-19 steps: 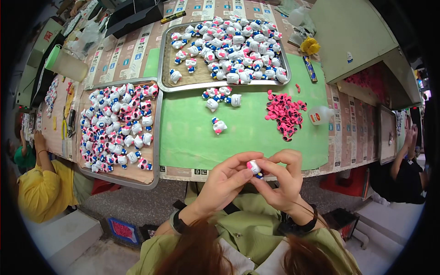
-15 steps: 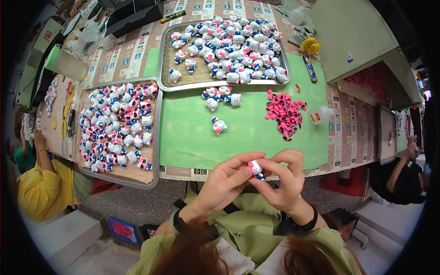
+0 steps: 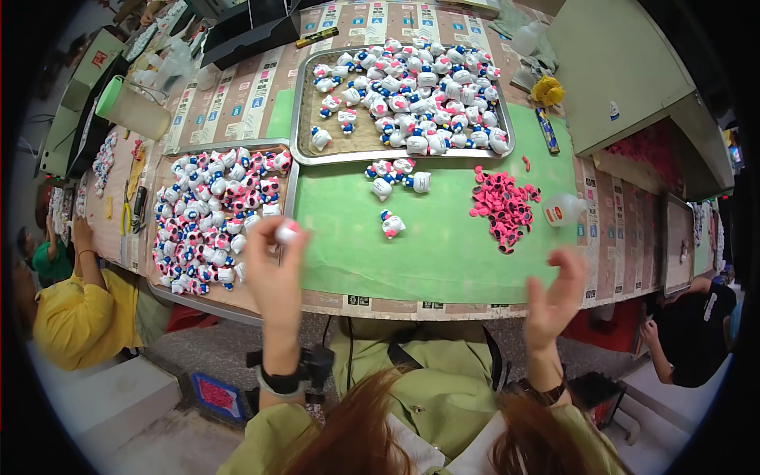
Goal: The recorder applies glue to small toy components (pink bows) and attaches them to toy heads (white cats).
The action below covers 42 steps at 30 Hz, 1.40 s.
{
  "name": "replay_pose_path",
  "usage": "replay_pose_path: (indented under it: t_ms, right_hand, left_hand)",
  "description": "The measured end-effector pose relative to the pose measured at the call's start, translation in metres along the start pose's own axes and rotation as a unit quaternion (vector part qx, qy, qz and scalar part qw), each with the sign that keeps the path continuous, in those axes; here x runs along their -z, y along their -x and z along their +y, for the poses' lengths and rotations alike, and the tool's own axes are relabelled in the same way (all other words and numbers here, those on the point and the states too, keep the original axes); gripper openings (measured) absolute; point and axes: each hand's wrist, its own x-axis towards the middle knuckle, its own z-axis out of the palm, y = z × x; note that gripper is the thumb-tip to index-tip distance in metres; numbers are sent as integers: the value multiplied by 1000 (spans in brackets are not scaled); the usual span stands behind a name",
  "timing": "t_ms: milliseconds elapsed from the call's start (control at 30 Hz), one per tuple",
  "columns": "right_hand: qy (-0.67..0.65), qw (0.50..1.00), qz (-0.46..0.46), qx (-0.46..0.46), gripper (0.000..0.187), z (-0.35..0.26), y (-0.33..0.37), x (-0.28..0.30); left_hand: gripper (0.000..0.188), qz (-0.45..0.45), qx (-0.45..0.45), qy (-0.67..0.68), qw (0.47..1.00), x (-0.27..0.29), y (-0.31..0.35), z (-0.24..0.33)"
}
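My left hand [image 3: 273, 265] pinches a small white cat-shaped figurine [image 3: 287, 232] with pink on it, at the right edge of the left metal tray [image 3: 294, 186]. White, blue and pink figurines crowd that tray, many with dark oval patches. My right hand [image 3: 556, 297] is raised over the front of the green mat [image 3: 443, 273], fingers apart and holding nothing. Beyond it lies a pile of small pink pieces with black ovals [image 3: 504, 210]. A single figurine [image 3: 392, 225] rests mid-mat, with a few more [image 3: 383, 188] behind it.
A larger metal tray [image 3: 340, 146] heaped with figurines stands at the back. Right of the pink pile lies a clear bottle [image 3: 559, 211]. A grey metal cabinet [image 3: 625, 71] is at the far right, a lidded jug [image 3: 134, 108] at the left. Co-workers sit on both sides.
My hands have moved apart. The left has carried the figurine leftward to the left tray; the right has let go and shifted right, opening.
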Motion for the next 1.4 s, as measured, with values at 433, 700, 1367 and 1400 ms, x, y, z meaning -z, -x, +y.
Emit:
replay_pose_path:
  t_ms: [433,700,1367,1400]
  right_hand:
    - [-99,962,-48,-251,55,92,-52,11]
    - [-368,863,-63,-339,45,-7,-34,6]
    - [-201,973,-89,-63,43,-42,-5,-7]
    - [-198,974,-91,-63,43,-43,-5,-6]
  left_hand:
    - [28,-213,-278,-246,904,-57,1,27]
    - [30,-297,158,278,900,-62,36,22]
    - [38,-319,244,453,796,-63,53,41]
    - [38,-318,244,455,795,-62,54,41]
